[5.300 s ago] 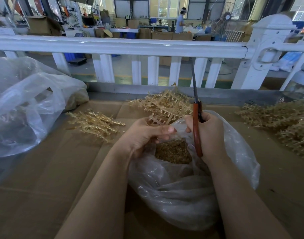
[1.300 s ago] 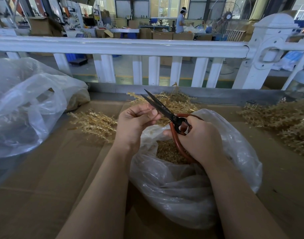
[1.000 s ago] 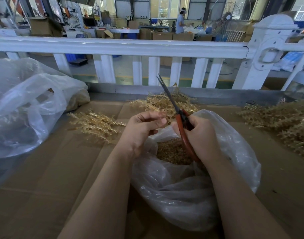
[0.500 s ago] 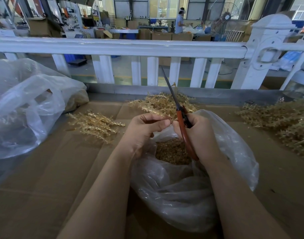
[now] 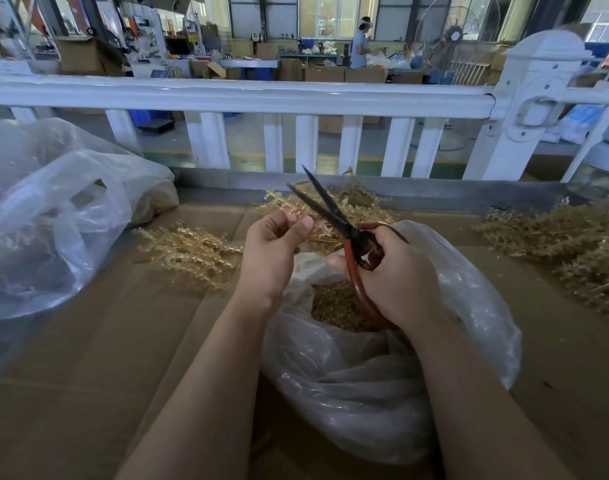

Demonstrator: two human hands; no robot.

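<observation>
**Scissors swing open toward the left hand**

Half a second back the blades were closed and pointing to 12 o'clock. Now the scissors [image 5: 332, 210] are spread and tilted toward 11 o'clock, with their tips just beside the left hand [image 5: 273, 252]. That hand pinches a small gold sprig [image 5: 291, 213] between thumb and fingertips. The right hand [image 5: 395, 275] is wrapped around the red handles, over the mouth of the clear bag [image 5: 382, 382] of gold bits. Loose gold sprues [image 5: 360, 202] lie at 12 o'clock. More sprues [image 5: 192, 249] lie at 10 o'clock, all on the cardboard [image 5: 88, 348].
</observation>
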